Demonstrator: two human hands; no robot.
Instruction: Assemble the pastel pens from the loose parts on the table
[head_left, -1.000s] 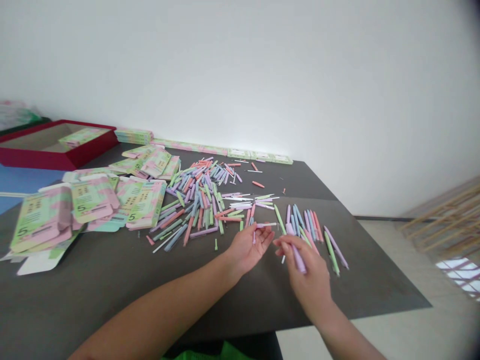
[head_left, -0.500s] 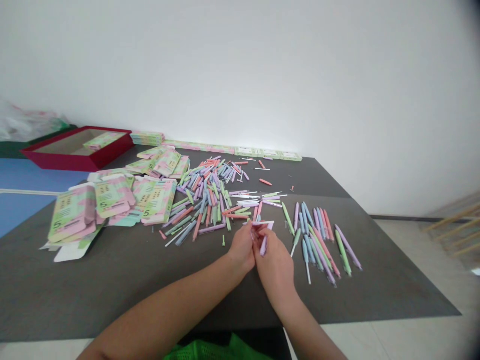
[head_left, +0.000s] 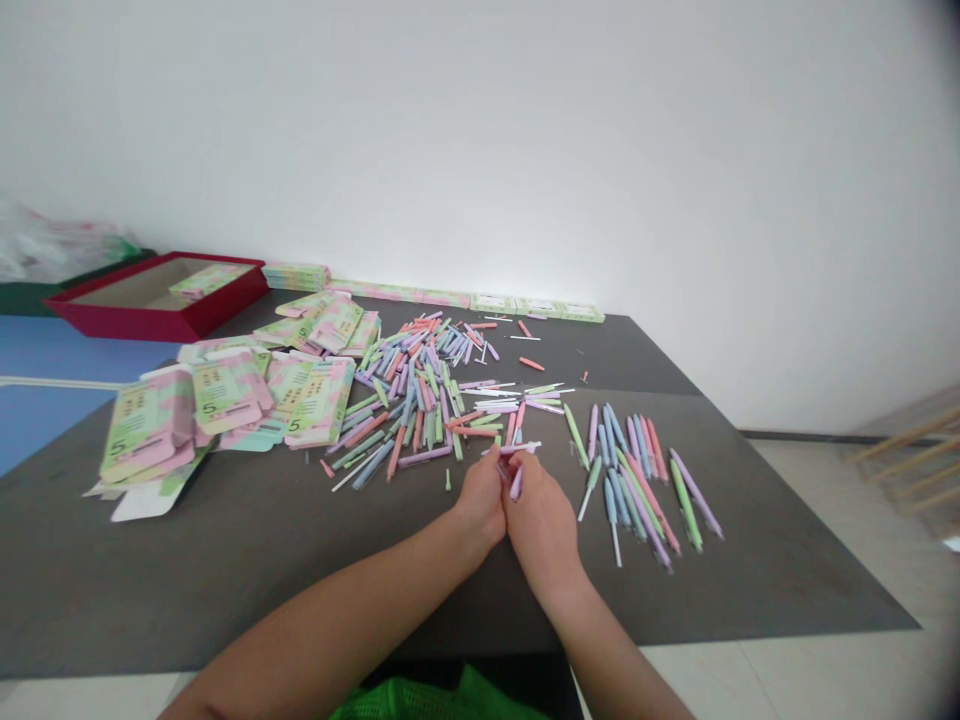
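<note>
Over the table [head_left: 187, 560], hands [head_left: 540, 525] on pen [head_left: 516, 484]

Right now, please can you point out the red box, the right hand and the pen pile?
red box [head_left: 157, 322]: head view, front wall
right hand [head_left: 541, 530]: head view, back of hand
pen pile [head_left: 416, 405]: head view, its middle

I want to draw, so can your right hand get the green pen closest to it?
Probably yes. The right hand is just beside the green pen, with no other pens between them, though its fingers look busy at a lilac pen.
</note>
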